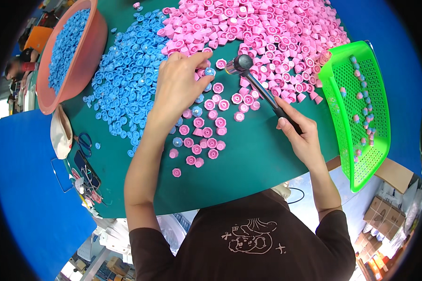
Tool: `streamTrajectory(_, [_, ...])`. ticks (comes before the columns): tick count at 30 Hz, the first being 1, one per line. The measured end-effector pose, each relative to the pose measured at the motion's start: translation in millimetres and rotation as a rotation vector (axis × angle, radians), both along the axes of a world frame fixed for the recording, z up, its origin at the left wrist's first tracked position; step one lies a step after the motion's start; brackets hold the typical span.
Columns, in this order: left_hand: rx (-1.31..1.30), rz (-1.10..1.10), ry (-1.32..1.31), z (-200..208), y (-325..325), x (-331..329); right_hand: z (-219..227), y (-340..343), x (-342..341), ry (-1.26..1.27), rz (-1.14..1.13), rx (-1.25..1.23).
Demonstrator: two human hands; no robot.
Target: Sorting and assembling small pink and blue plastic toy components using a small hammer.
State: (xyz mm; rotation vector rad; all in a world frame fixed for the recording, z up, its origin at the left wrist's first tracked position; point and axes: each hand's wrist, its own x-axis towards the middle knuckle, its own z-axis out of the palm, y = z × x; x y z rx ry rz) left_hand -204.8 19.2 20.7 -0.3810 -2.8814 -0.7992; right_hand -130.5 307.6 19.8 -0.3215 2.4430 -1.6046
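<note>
My right hand is wrapped round the black handle of a hammer. The hammer's dark round head hangs just right of my left fingertips. My left hand pinches a small blue cap between thumb and index finger, with a bit of pink beside it. Under and below that hand, small fluted pink cups lie scattered, several showing their ringed open side. A few blue caps, such as one near my wrist, sit among them.
Heaps of blue caps and pink cups cover the far green table. An orange-pink basin of blue caps stands left; a green basket with joined blue-and-pink pieces is right. Scissors and a phone lie left.
</note>
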Motion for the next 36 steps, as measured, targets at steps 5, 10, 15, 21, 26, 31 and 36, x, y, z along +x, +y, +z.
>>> streamTrajectory(5, [-0.053, -0.018, -0.011, 6.3, 0.1, -1.1, 1.0, -2.9, -2.9, 0.008, 0.018, 0.004])
streamTrajectory(10, [0.051, 0.001, -0.014, 21.3, -9.0, 5.0, 7.7, -8.0, -8.5, 0.024, 0.05, 0.045])
streamTrajectory(15, [0.197, 0.267, 0.08, 56.4, -51.7, 22.0, 29.4, -27.1, -19.3, 0.193, 0.12, 0.269])
streamTrajectory(21, [0.244, 0.443, 0.156, 51.0, -123.1, 25.7, 21.1, -26.8, -28.1, 0.214, 0.121, 0.245])
streamTrajectory(26, [-0.02, 0.324, -0.136, 13.4, -126.6, 25.6, 30.7, -19.9, -27.8, -0.039, 0.019, 0.066])
streamTrajectory(31, [-0.057, 0.144, -0.132, 11.1, -121.6, 26.2, 16.3, -16.9, -21.7, 0.015, 0.029, 0.022])
streamTrajectory(36, [-0.276, 0.065, -0.043, 13.8, -123.1, 22.4, 12.3, -10.7, -15.9, -0.015, 0.012, 0.023])
